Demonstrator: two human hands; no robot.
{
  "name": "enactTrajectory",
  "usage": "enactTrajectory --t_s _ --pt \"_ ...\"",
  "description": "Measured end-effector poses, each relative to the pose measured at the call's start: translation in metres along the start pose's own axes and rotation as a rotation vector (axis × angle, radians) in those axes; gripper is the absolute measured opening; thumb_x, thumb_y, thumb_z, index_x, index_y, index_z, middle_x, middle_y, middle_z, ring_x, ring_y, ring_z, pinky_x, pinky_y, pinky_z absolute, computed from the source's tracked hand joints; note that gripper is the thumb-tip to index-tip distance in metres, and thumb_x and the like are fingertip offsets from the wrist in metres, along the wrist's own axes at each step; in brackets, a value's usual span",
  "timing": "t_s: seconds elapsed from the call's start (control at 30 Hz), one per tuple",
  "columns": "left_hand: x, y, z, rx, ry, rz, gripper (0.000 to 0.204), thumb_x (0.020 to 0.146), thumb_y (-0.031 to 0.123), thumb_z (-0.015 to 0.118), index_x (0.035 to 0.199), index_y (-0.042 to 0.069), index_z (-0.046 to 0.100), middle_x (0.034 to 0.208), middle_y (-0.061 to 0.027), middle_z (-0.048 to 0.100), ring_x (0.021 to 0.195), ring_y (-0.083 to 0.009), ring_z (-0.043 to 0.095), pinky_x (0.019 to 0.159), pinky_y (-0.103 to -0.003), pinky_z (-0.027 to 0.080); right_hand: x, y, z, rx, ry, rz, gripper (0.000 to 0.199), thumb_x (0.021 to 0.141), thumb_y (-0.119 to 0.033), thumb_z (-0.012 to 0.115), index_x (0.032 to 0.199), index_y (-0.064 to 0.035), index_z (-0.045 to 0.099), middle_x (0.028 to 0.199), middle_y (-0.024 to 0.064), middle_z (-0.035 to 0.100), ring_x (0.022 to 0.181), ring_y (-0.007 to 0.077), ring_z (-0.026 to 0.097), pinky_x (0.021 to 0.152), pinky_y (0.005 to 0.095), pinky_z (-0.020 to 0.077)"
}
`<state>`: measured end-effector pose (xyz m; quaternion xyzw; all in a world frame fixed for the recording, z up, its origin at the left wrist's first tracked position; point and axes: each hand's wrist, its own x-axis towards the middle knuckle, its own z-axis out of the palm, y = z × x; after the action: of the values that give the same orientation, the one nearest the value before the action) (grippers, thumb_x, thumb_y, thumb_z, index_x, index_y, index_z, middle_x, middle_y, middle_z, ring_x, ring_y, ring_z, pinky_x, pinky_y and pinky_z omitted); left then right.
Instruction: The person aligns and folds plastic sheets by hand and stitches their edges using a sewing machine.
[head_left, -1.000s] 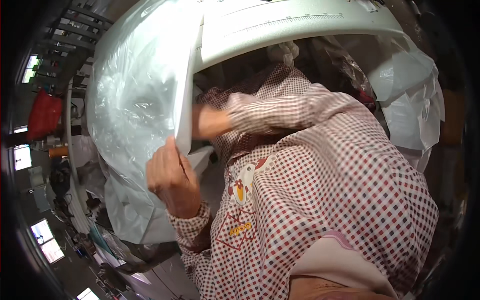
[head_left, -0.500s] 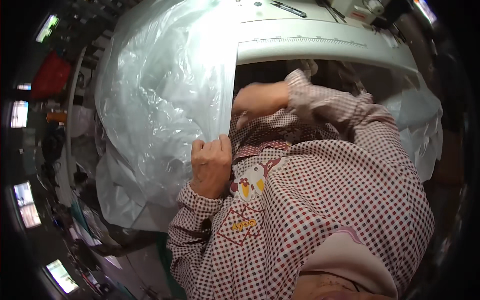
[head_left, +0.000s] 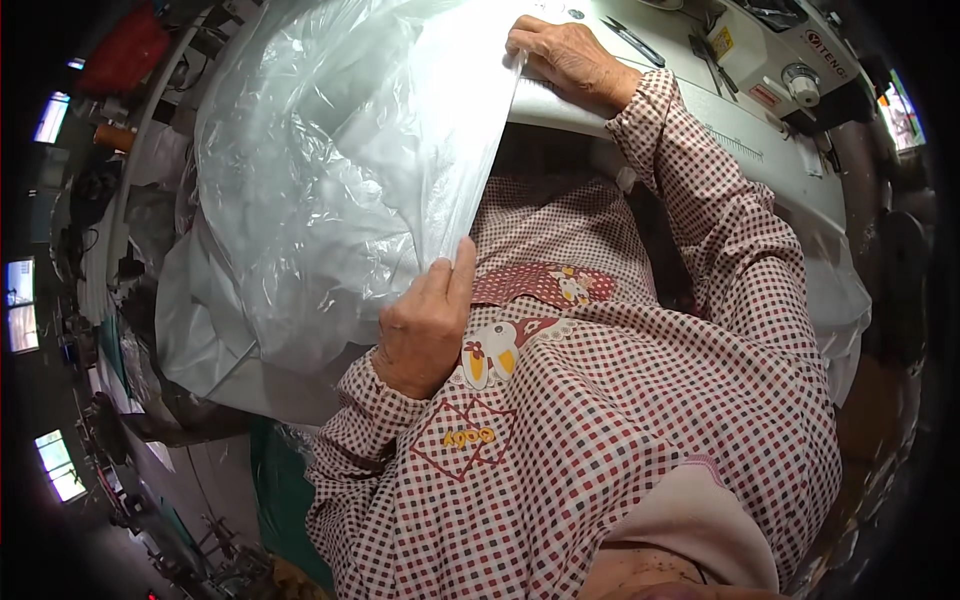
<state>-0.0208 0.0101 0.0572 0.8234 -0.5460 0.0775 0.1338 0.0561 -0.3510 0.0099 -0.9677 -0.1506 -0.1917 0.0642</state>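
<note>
A large, shiny, translucent plastic sheet [head_left: 300,190] spreads over the left side of the white worktable and hangs down toward my lap. Its right edge runs straight between my two hands. At the near end, my left hand [head_left: 425,330] is closed on that edge, with the index finger stretched along it and the thumb hidden. My right hand [head_left: 575,65] pinches the far end of the same edge, above the table's front rim. Glare washes out part of the plastic beside it.
A white sewing machine [head_left: 790,60] with a dial stands at the far right. Black tweezers [head_left: 635,42] and thin dark tools lie on the worktable [head_left: 690,100], whose front bears a printed ruler scale. More plastic [head_left: 825,290] hangs at right. Green cloth [head_left: 285,500] lies lower left.
My right hand has moved from above my lap up and away to the sheet's far edge and taken hold there. My left index finger has straightened. The whole view has turned slightly.
</note>
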Motion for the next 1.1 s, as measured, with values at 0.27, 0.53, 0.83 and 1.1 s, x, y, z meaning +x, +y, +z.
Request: enactTrajectory --t_s 0.27,0.53,0.83,1.1 --pt "-0.006 -0.007 0.003 -0.159 -0.04 0.005 0.052 0.081 0.0 0.056 0.133 -0.002 0.054 0.093 -0.0126 0.059 0.058 -0.0212 0.061 0.05 -0.031 0.049 0.007 0.006 -0.002 0.059 0.008 0.022 0.012 0.095 -0.017 0.057 0.101 -0.0085 0.063 0.093 0.0038 0.063 0.07 0.0153 0.064 0.067 0.027 0.0552" --pt "-0.016 -0.01 0.021 -0.258 -0.044 -0.147 0.061 0.076 -0.005 0.057 0.136 -0.002 0.05 0.093 -0.0166 0.059 0.068 -0.0326 0.061 0.059 -0.04 0.05 0.011 -0.003 -0.008 0.034 0.014 0.138 0.014 0.087 -0.012 0.054 0.101 -0.0083 0.057 0.096 0.0054 0.056 0.065 0.0191 0.059 0.06 0.0331 0.0507" --pt "0.029 0.005 0.015 -0.736 -0.107 -0.024 0.039 0.076 -0.001 0.055 0.114 -0.002 0.063 0.086 -0.0177 0.06 0.068 -0.0334 0.06 0.062 -0.038 0.049 0.006 -0.014 -0.023 -0.129 0.091 0.32 0.02 0.085 -0.021 0.057 0.084 -0.0018 0.058 0.084 0.011 0.056 0.092 0.0247 0.059 0.079 0.0413 0.047" --pt "0.043 -0.01 0.019 -0.561 -0.14 -0.024 0.035 0.074 -0.001 0.058 0.109 0.001 0.065 0.083 -0.0147 0.057 0.066 -0.0334 0.059 0.058 -0.04 0.047 0.01 -0.013 -0.019 -0.104 0.043 0.416 0.031 0.09 -0.031 0.058 0.091 0.0003 0.061 0.092 0.0132 0.061 0.094 0.0264 0.059 0.085 0.0417 0.0453"
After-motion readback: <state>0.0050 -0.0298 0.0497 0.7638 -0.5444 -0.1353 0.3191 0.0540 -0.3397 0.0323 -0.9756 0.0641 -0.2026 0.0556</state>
